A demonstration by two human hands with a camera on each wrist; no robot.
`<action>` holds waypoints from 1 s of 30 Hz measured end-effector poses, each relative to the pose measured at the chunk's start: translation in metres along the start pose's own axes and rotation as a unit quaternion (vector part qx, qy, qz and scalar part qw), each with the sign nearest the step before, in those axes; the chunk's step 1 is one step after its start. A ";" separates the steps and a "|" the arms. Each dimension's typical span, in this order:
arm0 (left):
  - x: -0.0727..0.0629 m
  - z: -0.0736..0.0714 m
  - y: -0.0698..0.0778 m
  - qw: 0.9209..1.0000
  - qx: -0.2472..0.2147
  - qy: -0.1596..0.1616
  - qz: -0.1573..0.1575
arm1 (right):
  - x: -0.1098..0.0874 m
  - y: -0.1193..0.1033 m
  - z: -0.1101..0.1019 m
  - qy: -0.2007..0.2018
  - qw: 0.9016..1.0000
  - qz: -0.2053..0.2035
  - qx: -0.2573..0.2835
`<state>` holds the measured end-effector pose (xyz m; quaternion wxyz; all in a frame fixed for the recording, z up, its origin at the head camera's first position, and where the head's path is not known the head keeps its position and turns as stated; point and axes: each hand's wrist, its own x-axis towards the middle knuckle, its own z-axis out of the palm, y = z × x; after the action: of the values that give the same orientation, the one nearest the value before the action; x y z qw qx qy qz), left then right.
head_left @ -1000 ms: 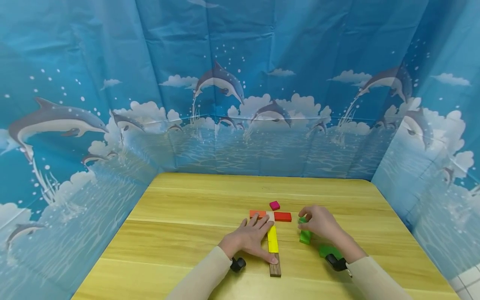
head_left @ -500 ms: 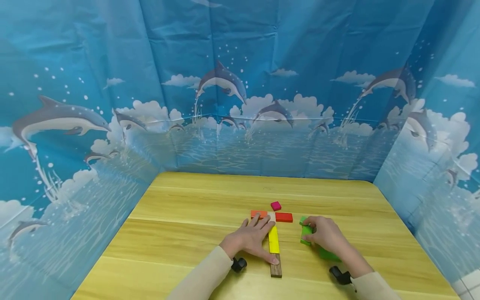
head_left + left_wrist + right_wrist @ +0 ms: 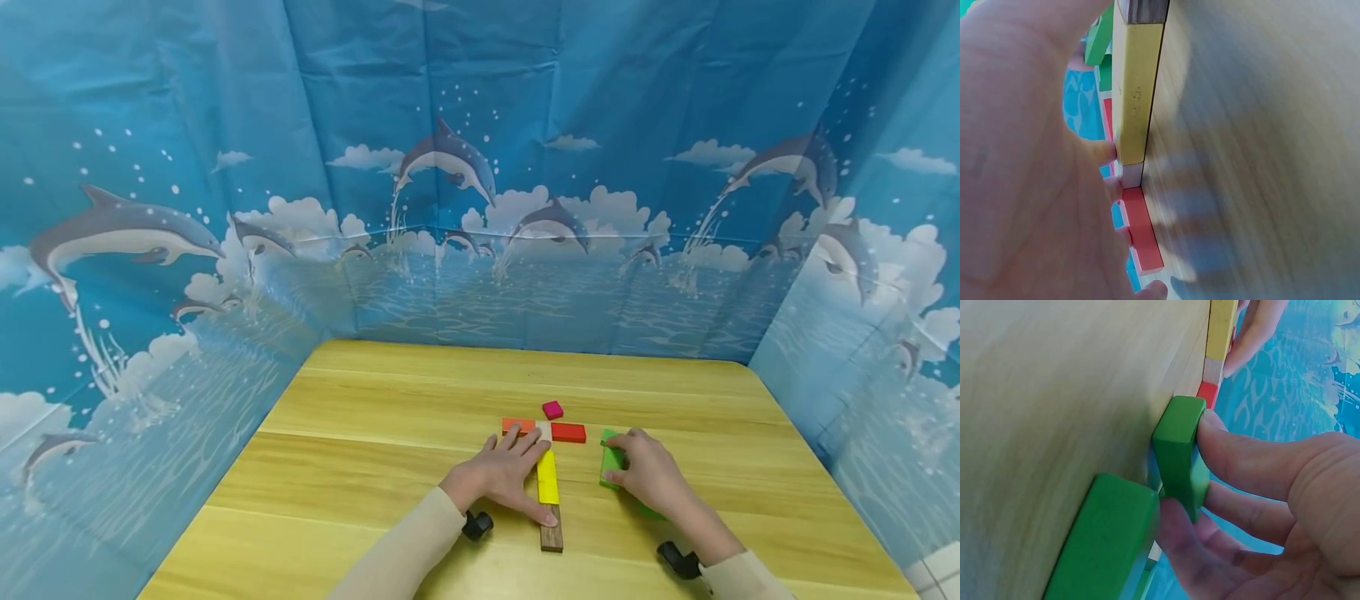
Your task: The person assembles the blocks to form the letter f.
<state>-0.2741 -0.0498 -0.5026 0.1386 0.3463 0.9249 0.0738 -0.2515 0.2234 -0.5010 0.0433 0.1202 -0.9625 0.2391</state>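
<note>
My left hand (image 3: 502,479) lies spread, fingers extended, over a row of flat wooden blocks. Its thumb rests on a dark brown block (image 3: 551,537); the other fingertips touch near a yellow block (image 3: 547,479), a pale block (image 3: 1132,175) and an orange block (image 3: 517,426). To the right, my right hand (image 3: 651,475) pinches a green block (image 3: 1179,440) between thumb and fingers, down at the tabletop. A small green piece (image 3: 607,435) shows just beyond its fingertips. Another green block (image 3: 1104,540) sits close by, mostly hidden under that hand in the head view.
A red block (image 3: 568,432) adjoins the pale one on its right, and a magenta block (image 3: 552,409) sits apart behind them. The wooden table (image 3: 390,392) meets a dolphin-print curtain (image 3: 480,292) at its back and sides.
My right hand has shifted slightly nearer and to the right, its fingers lowering onto the green block. It now covers more of the nearest green block. The left hand stays in place.
</note>
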 end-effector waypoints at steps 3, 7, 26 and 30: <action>0.000 -0.001 0.000 1.000 -0.001 -0.001 -0.001 | 0.001 -0.002 0.001 0.007 1.000 -0.001 0.015; 0.000 -0.002 -0.001 1.000 0.005 -0.002 -0.002 | 0.002 -0.002 0.001 0.008 0.999 -0.001 0.045; 0.001 -0.002 0.000 1.000 -0.008 -0.006 -0.007 | 0.025 -0.001 -0.009 -0.016 0.976 0.043 0.212; 0.001 -0.003 0.001 1.000 -0.010 -0.008 -0.005 | 0.037 -0.004 -0.012 -0.011 0.973 0.042 0.225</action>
<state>-0.2747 -0.0486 -0.5001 0.1493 0.3406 0.9249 0.0794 -0.2857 0.2173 -0.4836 -0.0052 0.0887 -0.8887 0.4499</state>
